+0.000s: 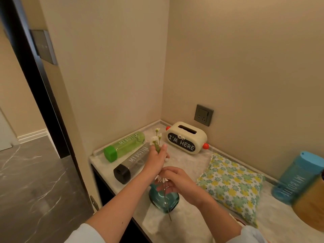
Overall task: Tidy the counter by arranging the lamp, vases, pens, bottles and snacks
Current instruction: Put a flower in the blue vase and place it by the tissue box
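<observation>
Left hand (157, 157): clamped on white-flowered stems (156, 139), above round teal glass vase (164, 199).
Right hand (180, 183): fingers pinching lower stems at vase mouth.

Two beige walls (108, 67) meet in a corner above the marble counter (189, 223). A grey socket (203, 115) sits right of this corner; grey marble floor (35, 181) lies left.

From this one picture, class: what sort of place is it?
Probably a home or hotel room, at a counter in a corner by a doorway. Clues: a wall socket, a tissue box and a flowered cushion.
</observation>
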